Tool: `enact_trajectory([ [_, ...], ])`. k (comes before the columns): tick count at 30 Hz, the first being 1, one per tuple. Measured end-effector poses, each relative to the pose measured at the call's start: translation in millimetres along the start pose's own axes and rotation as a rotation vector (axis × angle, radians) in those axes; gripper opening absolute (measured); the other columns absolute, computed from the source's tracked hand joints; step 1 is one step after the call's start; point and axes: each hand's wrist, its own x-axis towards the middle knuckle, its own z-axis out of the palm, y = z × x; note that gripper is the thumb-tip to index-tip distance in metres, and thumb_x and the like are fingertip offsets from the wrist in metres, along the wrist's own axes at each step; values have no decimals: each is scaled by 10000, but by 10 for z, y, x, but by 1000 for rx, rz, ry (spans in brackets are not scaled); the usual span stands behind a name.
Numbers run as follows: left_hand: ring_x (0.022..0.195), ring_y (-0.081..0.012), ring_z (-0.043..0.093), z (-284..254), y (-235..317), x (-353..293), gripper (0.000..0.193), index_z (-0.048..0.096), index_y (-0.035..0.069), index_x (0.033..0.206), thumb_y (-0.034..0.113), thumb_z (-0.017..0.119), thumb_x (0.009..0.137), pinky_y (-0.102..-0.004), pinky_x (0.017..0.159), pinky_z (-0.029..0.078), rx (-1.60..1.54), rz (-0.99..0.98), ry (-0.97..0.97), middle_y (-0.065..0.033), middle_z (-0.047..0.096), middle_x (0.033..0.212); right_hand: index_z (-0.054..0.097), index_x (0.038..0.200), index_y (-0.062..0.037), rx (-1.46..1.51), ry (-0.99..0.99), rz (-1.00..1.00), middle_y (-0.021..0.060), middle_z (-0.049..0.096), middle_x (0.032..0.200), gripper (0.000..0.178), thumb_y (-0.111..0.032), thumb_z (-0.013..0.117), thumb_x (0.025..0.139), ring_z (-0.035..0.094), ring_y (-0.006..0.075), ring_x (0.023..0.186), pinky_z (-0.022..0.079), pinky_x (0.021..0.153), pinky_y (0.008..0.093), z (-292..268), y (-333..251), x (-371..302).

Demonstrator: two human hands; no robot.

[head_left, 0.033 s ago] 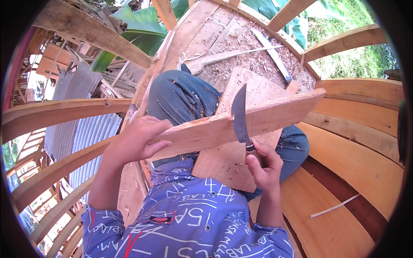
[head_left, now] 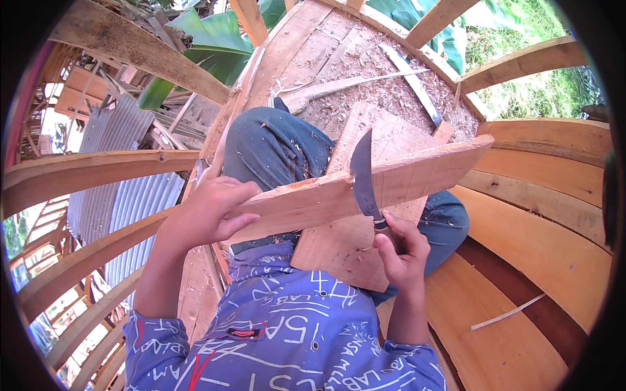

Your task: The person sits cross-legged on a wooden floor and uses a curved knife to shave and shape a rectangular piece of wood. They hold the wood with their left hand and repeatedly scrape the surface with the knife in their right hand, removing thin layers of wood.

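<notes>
My left hand (head_left: 225,207) is closed on the left end of a long wooden plank (head_left: 297,213), its thumb on the near face and its fingers over the upper edge. The plank is tilted on edge across my lap, rising to the right. In my closed right hand (head_left: 403,251) is a knife (head_left: 364,179) with a broad, curved dark blade. The blade points up, lying across the plank's near face near mid-length, its tip above the rough upper edge. Most of the handle is hidden by my fingers. Beneath the plank, a wider board (head_left: 345,251) lies across my legs.
Wooden ribs (head_left: 104,169) and side planking (head_left: 541,215) curve around me. Wood shavings (head_left: 365,58) cover the far floor, with a long pale metal blade (head_left: 414,85) and a wood offcut (head_left: 326,88) there. A thin strip (head_left: 508,311) lies at the right.
The knife and my right hand have shifted very slightly. My left hand and the plank look the same.
</notes>
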Motion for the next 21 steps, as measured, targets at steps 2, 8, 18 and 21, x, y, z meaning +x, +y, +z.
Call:
enact_trajectory([
  [2,789,-360,561,-1,5,-1,308,603,-28,962,156,744,760,-426,703,448,-6,-25,-28,-173,563,773,667,1119,15,-5,51,5,99,704,910,327,14,710,795,655,111,751,505,696,232,-9,20,-6],
  [8,815,-360,569,-8,-5,-2,299,606,-25,960,155,740,763,-423,717,455,22,-40,-54,-178,578,801,671,1129,2,-87,-70,-32,102,710,933,341,22,707,791,667,128,809,515,745,253,13,-24,28],
  [18,826,-363,576,0,-17,12,303,609,-33,963,163,733,768,-429,733,459,26,-35,-47,-176,592,812,622,1148,21,-154,-97,-276,76,640,800,292,17,659,859,611,102,658,495,628,226,68,64,73],
  [21,825,-363,576,2,-2,29,303,609,-34,961,162,734,766,-430,735,460,19,2,-16,-176,595,813,619,1166,19,449,141,-4,82,641,806,321,6,679,851,609,95,651,477,605,211,148,58,24],
])
